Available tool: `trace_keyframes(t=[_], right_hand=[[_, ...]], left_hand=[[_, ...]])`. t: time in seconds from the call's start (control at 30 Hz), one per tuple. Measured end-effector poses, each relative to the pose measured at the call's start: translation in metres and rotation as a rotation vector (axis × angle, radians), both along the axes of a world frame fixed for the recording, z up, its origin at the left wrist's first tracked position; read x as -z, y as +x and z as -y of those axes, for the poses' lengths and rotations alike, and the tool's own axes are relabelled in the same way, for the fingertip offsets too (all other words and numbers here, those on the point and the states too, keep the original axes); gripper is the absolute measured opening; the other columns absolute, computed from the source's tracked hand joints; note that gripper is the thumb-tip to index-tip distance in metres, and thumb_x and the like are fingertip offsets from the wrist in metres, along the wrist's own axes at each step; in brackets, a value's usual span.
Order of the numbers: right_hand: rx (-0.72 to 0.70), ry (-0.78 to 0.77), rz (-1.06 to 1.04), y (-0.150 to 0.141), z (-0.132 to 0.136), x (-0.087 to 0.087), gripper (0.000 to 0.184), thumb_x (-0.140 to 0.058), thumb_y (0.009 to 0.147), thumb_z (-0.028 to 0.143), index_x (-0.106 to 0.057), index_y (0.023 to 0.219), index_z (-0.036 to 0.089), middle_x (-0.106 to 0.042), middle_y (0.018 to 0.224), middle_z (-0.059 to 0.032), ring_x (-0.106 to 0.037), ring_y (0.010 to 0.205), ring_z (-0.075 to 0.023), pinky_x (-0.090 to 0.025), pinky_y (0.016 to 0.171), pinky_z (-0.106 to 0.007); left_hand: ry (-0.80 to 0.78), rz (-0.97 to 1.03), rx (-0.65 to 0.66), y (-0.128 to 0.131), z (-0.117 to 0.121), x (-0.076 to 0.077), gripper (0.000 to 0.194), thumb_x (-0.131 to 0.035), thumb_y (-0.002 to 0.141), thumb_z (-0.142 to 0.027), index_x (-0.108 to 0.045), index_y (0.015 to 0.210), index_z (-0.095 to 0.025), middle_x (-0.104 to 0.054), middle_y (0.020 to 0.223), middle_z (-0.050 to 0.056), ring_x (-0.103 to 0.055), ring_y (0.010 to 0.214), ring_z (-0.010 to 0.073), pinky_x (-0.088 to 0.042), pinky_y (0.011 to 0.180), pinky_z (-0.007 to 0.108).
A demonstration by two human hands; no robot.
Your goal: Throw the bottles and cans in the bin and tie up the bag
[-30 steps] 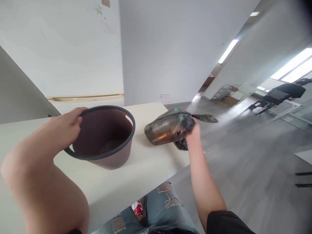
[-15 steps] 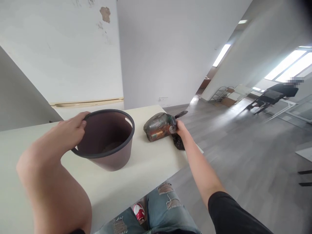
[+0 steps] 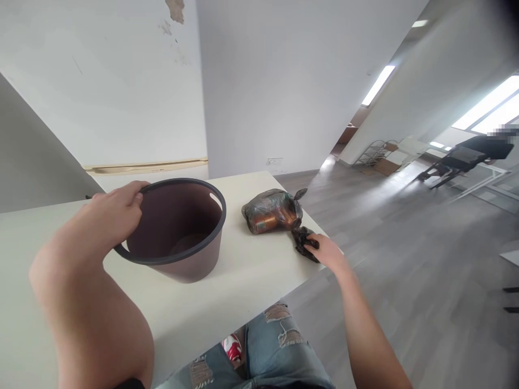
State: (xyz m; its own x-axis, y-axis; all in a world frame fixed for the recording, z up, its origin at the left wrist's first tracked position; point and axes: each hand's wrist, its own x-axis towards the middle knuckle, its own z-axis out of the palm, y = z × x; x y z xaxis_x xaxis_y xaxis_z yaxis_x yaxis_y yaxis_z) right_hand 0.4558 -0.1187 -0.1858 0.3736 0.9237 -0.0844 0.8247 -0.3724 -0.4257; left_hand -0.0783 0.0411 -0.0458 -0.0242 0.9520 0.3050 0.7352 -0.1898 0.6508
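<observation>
A dark maroon plastic bin [image 3: 178, 237] with a black rim stands tilted on the white table [image 3: 243, 281]. My left hand [image 3: 115, 213] grips its near-left rim, fingers curled over the edge. To the right lies a tied, filled dark plastic bag [image 3: 272, 212] with coppery contents showing through. Beside it, at the table's right edge, is a small crumpled black bag [image 3: 302, 241]. My right hand [image 3: 326, 251] rests on that crumpled bag, fingertips pinching it.
White walls rise behind the table. Grey floor stretches to the right. Far right, a person in dark clothes [image 3: 474, 154] stands near chairs and a wire rack [image 3: 371, 154]. My knees in ripped jeans [image 3: 279, 346] sit below the table edge.
My right hand set the filled bag down on the table, let go of it, and moved back to the small crumpled black bag. The left hand stays on the bin rim.
</observation>
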Motion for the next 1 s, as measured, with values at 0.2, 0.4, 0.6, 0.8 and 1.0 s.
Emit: trace_keyframes(t=[0.2,0.4,0.6,0.8,1.0], right_hand=[[-0.029,0.155,-0.206,-0.005,0.03,-0.041,0.032,-0.057,0.098,0.049,-0.075,0.087,0.024,-0.076,0.089,-0.0059,-0.068,0.084,-0.0257,-0.05,0.074,-0.035],[0.107,0.82,-0.82,-0.088,-0.01,-0.099,0.028,-0.077,0.091,0.049,-0.075,0.101,0.023,-0.074,0.095,-0.0046,-0.069,0.087,-0.0216,-0.056,0.076,-0.033],[-0.454,0.749,-1.226,-0.206,-0.075,-0.174,0.02,-0.072,0.097,0.046,-0.071,0.106,0.029,-0.075,0.113,-0.0035,-0.07,0.101,-0.0234,-0.061,0.086,-0.038],[-0.714,0.736,-1.171,-0.255,-0.111,-0.207,0.018,-0.074,0.098,0.043,-0.07,0.104,0.027,-0.072,0.098,-0.0018,-0.068,0.089,-0.0197,-0.058,0.079,-0.034],[-0.548,0.856,-1.023,-0.242,-0.124,-0.206,0.024,-0.072,0.098,0.045,-0.062,0.088,0.026,-0.061,0.08,0.0002,-0.063,0.078,-0.0195,-0.056,0.073,-0.036]], left_hand=[[-0.137,-0.28,-0.026,0.007,0.01,-0.014,0.053,-0.045,0.103,-0.052,-0.062,0.151,-0.036,-0.069,0.098,0.012,-0.059,0.105,0.0419,-0.048,0.096,0.07],[0.016,-0.2,-0.075,0.037,0.039,-0.052,0.049,-0.042,0.106,-0.049,-0.067,0.143,-0.029,-0.072,0.132,0.014,-0.059,0.131,0.0461,-0.045,0.107,0.071],[0.083,0.329,0.295,0.064,0.069,-0.068,0.059,-0.074,0.09,-0.061,-0.068,0.139,-0.029,-0.081,0.11,0.008,-0.077,0.102,0.0294,-0.063,0.096,0.045],[0.244,0.52,0.252,0.061,0.064,-0.066,0.031,-0.078,0.091,-0.05,-0.076,0.105,-0.022,-0.078,0.096,0.005,-0.075,0.095,0.0249,-0.063,0.082,0.035],[0.481,0.719,0.033,0.055,0.053,-0.066,0.028,-0.076,0.094,-0.048,-0.071,0.087,-0.022,-0.068,0.075,0.001,-0.064,0.067,0.0147,-0.048,0.055,0.026]])
